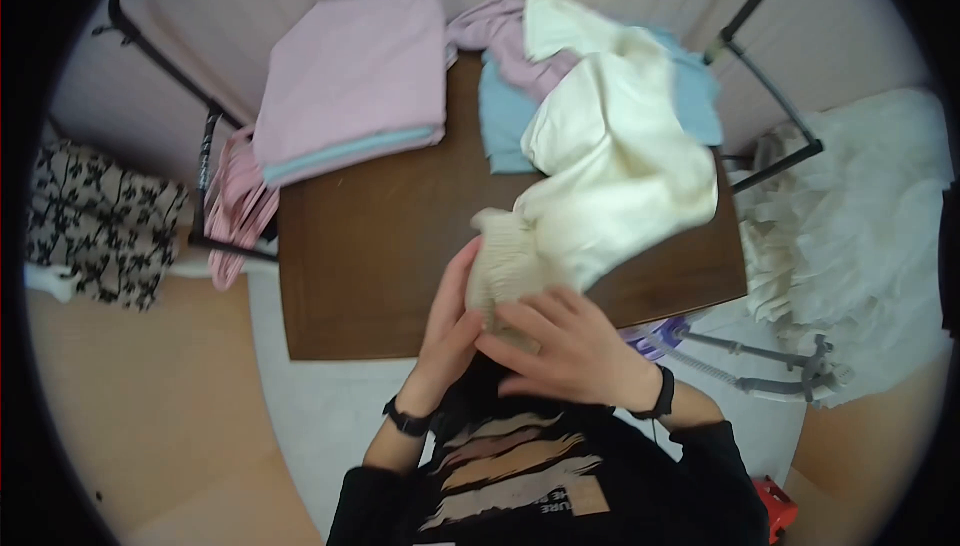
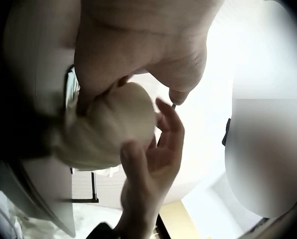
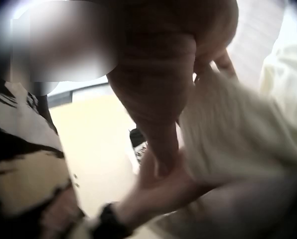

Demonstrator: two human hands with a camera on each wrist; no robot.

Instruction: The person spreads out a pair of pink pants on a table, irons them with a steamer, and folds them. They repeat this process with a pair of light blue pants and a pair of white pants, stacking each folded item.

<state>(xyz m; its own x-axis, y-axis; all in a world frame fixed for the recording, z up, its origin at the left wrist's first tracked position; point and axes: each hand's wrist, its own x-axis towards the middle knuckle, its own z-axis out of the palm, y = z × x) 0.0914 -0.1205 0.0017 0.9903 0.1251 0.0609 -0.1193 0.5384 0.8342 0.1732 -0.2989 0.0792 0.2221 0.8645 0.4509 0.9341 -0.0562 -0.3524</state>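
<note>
A shiny cream cloth (image 1: 625, 146) stretches from the back of the brown table to its front edge, and its near end is a bunched, finely gathered beige part (image 1: 505, 261). My left hand (image 1: 447, 321) grips this gathered end from the left; in the left wrist view its fingers partly vanish behind the bundle (image 2: 108, 127). My right hand (image 1: 570, 346) lies over the near right side with loosely spread fingers, blurred. In the left wrist view the right hand (image 2: 156, 162) has its thumb and fingers apart beside the bundle.
Folded pink and blue cloth (image 1: 355, 76) is stacked at the table's (image 1: 350, 286) back left. Blue cloth (image 1: 508, 121) and mauve cloth (image 1: 500, 31) lie under the cream one. Black rack bars (image 1: 205, 171) and pink hangers (image 1: 240, 206) stand left; white ruffled fabric (image 1: 860, 216) hangs right.
</note>
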